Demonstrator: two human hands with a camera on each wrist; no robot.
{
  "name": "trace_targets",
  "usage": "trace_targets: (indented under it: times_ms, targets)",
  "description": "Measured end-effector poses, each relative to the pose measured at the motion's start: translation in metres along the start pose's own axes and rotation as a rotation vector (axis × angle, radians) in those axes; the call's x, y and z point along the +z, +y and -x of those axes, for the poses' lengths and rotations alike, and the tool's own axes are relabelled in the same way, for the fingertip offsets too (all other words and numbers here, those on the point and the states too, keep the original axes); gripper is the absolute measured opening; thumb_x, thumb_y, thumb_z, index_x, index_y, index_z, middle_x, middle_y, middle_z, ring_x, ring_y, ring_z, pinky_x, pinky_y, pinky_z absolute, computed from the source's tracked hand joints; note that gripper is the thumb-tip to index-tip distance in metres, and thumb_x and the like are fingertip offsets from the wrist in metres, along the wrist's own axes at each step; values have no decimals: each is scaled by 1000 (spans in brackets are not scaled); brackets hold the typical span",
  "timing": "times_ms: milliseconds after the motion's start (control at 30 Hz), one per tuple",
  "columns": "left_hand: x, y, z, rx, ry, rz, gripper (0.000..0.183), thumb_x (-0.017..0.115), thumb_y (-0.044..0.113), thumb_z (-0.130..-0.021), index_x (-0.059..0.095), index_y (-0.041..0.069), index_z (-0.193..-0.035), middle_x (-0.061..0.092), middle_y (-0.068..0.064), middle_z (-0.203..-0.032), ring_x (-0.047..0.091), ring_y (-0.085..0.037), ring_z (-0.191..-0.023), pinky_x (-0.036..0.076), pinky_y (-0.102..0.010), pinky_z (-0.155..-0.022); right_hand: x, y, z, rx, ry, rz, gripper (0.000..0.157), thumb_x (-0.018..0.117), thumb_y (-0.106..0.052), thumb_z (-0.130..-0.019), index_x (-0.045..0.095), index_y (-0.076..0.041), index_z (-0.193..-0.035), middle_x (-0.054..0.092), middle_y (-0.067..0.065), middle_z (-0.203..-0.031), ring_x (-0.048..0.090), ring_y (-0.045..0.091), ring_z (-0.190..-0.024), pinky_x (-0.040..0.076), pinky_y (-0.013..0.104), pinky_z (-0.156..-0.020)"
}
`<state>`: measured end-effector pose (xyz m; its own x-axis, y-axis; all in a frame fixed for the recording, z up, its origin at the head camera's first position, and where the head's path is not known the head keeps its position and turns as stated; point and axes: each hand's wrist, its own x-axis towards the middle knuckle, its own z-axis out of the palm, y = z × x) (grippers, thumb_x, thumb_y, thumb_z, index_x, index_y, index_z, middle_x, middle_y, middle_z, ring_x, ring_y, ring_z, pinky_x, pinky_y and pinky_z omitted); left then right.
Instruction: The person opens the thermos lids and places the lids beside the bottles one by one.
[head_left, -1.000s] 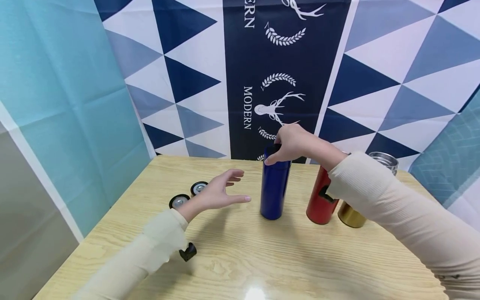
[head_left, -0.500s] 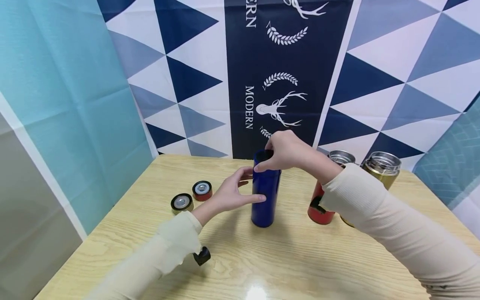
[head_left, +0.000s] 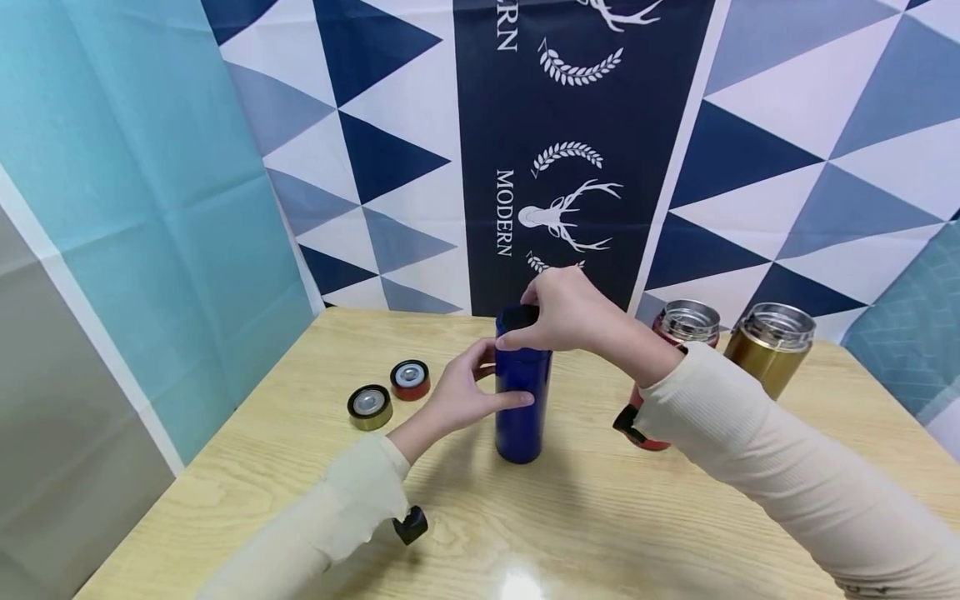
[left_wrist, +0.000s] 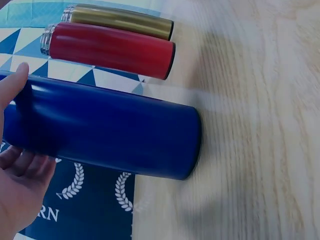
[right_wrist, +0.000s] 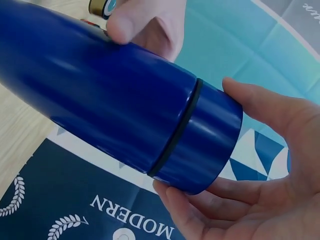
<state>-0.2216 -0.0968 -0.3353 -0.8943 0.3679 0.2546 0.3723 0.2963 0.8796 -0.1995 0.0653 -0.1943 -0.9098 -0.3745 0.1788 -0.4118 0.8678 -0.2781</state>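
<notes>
Blue flask [head_left: 519,425]; right grip [head_left: 567,310] on lid [right_wrist: 206,139]

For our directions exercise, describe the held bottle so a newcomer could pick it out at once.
Look near the middle of the wooden table. There, the left hand grips a blue bottle while the right hand holds its cap. It alone is blue and capped: the red bottle and gold bottle are uncapped.

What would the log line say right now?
left hand: holds blue bottle | right hand: grips its blue lid | red bottle, gold bottle: uncapped
</notes>
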Motion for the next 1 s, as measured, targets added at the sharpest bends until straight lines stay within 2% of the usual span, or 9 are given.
trace_targets:
  times_ms: [133, 267, 433, 533, 700, 800, 1000]
  targets:
    - [-4, -3, 3, 5, 27, 6, 61, 82, 25, -75, 53, 19, -128, 61, -2, -124, 58, -19, -119, 46, -42, -107, 5, -2, 2, 10, 23, -29, 57, 79, -43, -73, 70, 2, -107, 74, 14, -98, 65, 23, -88, 56, 31, -70]
    - [-7, -5, 4, 12, 33, 4, 61, 82, 24, -76, 53, 19, -129, 61, -2, -124, 58, -18, -119, 47, -39, -107, 12, -1, 7, 18, 35, -82, 65, 76, -44, -78, 63, 2, -121, 68, 18, -118, 65, 29, -106, 57, 41, -86]
    - [-5, -6, 1, 29, 21, 4, 66, 83, 23, -75, 50, 18, -132, 61, -3, -126, 58, -18, -121, 46, -38, -108, 22, 8, 14, 7, 90, -171, 73, 78, -42, -77, 54, -1, -132, 62, 18, -129, 62, 32, -115, 55, 46, -93]
    - [-3, -4, 1, 31, 43, -7, 69, 85, 24, -72, 51, 19, -131, 62, -1, -125, 59, -18, -120, 46, -39, -108, 30, 15, 16, -12, 126, -255, 77, 79, -39, -76, 50, -3, -137, 59, 17, -134, 61, 35, -118, 53, 48, -95]
    - [-1, -3, 3, 31, 113, -11, 69, 86, 26, -69, 54, 18, -129, 65, 0, -122, 63, -18, -116, 50, -39, -102, 52, 24, 17, -28, 164, -502, 77, 79, -30, -78, 44, -4, -142, 56, 18, -137, 59, 38, -121, 51, 49, -99]
    - [1, -5, 4, 27, 124, 9, 67, 85, 25, -71, 55, 17, -130, 66, -2, -123, 65, -19, -113, 52, -38, -101, 64, 27, 16, -42, 192, -640, 73, 77, -22, -81, 43, -3, -142, 57, 19, -135, 59, 37, -122, 49, 47, -101]
    - [1, -6, 2, 65, 88, 25, 63, 84, 22, -73, 57, 16, -130, 67, -4, -123, 67, -19, -110, 53, -34, -99, 71, 32, 15, -91, 222, -739, 61, 74, -12, -83, 47, -5, -138, 61, 16, -129, 64, 31, -116, 50, 44, -101]
